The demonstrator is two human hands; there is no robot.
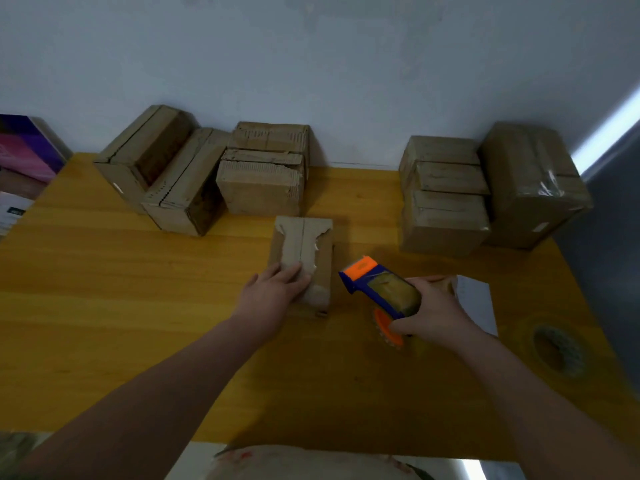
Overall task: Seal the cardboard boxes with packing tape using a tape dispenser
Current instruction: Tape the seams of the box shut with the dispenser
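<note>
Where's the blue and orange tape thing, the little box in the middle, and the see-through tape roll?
Blue and orange tape dispenser (384, 289): head view, middle of its body.
Small brown cardboard box (311, 247): head view, top flap.
Clear tape roll (573, 356): head view, right side of its ring.

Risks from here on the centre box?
1. The left hand lies flat on the near end of the centre box, over its seam; a tape run that way could catch the fingers.
2. The box top is torn and ragged along the seam, so new tape may bond poorly.
3. The tape dispenser in the right hand is off to the box's side; a skewed start could miss the seam.
</note>
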